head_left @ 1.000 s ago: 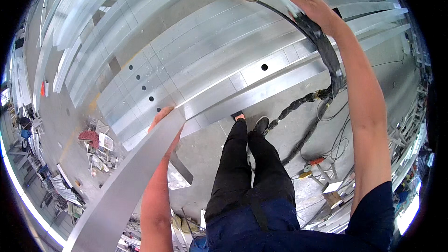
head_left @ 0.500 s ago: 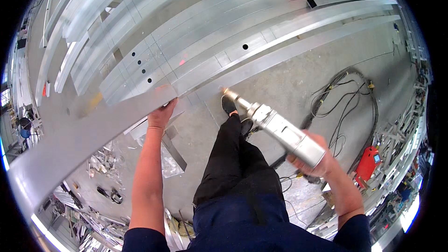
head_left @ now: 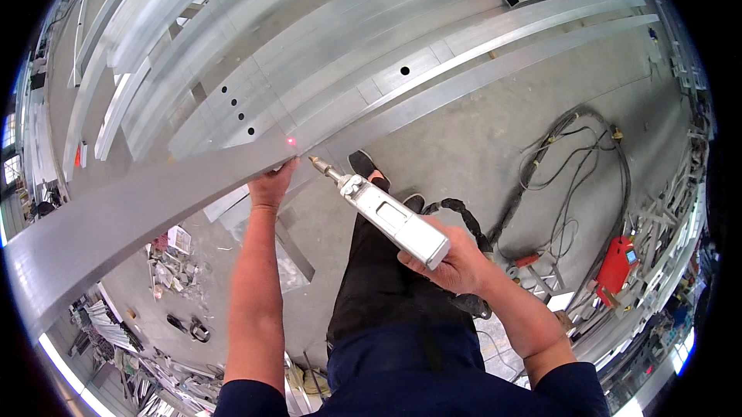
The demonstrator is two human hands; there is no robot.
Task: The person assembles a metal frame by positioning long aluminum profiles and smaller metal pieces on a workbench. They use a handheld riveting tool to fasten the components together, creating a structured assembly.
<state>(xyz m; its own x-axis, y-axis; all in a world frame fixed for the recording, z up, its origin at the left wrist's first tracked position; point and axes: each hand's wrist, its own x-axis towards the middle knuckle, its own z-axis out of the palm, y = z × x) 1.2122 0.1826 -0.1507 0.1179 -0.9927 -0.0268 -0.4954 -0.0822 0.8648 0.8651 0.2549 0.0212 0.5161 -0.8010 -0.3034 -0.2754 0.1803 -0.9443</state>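
My left hand (head_left: pixel 272 185) is closed around the lower edge of a long rectangular metal tube (head_left: pixel 131 200), near its inner end. The tube stretches out to the left edge of view, its end meeting large flat metal sheets. In my right hand (head_left: pixel 456 258) is a silver handheld laser welding gun (head_left: pixel 394 218), its body tilted up and left. The gun's brass-coloured nozzle (head_left: pixel 319 165) points at the tube's end, a small gap away. A bright red dot shows on the metal just above my left fingertips. My right fingers are partly hidden beneath the gun.
Large metal sheets (head_left: pixel 325 54) and long bars fill the far side. Looped cables (head_left: pixel 576 177) lie on the floor at right, near a red box with a small screen (head_left: pixel 616 268). Metal scraps (head_left: pixel 176 270) are heaped at lower left. My shoes (head_left: pixel 369 166) are just beyond the gun.
My right hand has brought the welding gun leftward, its nozzle now close to the tube's end. The red dot has shifted to that end and is brighter. My left hand keeps its grip.
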